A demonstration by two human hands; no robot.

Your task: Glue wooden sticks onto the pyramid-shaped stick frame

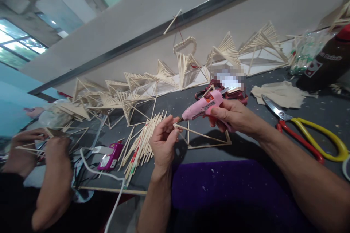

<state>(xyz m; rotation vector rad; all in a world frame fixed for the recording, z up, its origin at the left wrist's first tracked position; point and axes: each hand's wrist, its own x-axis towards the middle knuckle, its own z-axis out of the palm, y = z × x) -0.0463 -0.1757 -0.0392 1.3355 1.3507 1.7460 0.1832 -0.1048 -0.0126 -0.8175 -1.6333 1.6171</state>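
My right hand (229, 114) is wrapped round a pink hot glue gun (203, 105), its nozzle pointing left and down. The nozzle tip meets the near corner of a wooden stick frame (207, 133), beside my left fingertips. Between thumb and fingers, my left hand (165, 136) pinches that corner of the frame. The rest of the frame, made of thin pale sticks, stands over the dark table. A pile of loose wooden sticks (144, 142) lies just left of my left hand. Below the frame is a purple cloth (218, 185).
Finished stick structures (161, 76) line the wall. Scissors (300, 127) with red and yellow handles lie at right, near a dark bottle (322, 62) and a beige cloth (281, 94). A magenta device (111, 156) with a white cable sits left. A co-worker's hands (56, 145) hold sticks at far left.
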